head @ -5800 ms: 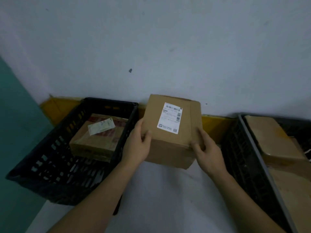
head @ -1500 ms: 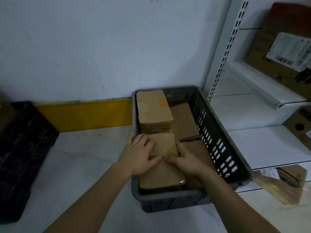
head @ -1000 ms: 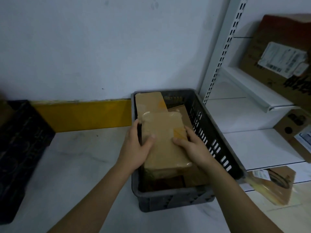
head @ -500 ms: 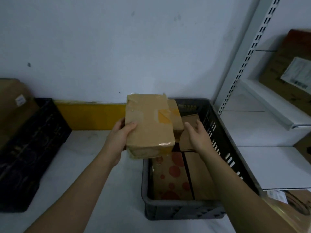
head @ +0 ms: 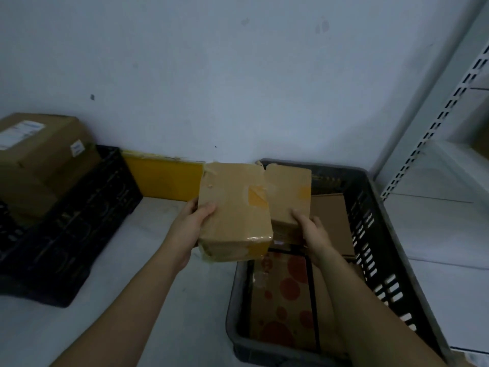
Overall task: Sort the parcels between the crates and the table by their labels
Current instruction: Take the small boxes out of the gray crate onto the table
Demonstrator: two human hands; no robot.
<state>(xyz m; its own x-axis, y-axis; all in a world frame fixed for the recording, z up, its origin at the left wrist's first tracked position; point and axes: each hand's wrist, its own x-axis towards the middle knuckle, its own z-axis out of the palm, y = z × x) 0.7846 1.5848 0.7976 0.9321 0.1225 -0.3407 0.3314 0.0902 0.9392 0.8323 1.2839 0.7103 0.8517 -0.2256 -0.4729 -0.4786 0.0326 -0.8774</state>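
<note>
Holding a taped parcel [head: 234, 210] above the near-left corner of the grey crate [head: 381, 234], the left hand [head: 189, 229] had its thumb over the top face and its fingers wrapped beneath. At about three o'clock from it, the right hand [head: 312, 230] clasped the near end of a second parcel [head: 288, 197], raised at the crate's far left. No label showed on either upper face. To do this step well, each parcel probably wanted turning until its label faced the eyes, one at a time, with the other kept level so that it did not slip from a one-handed hold. More parcels lay in the crate, among them a spotted box [head: 283, 300]. At nine o'clock stood the black crate [head: 79, 215] with a labelled box [head: 34, 152] in it; bare table [head: 148, 274] lay between the crates.
</note>
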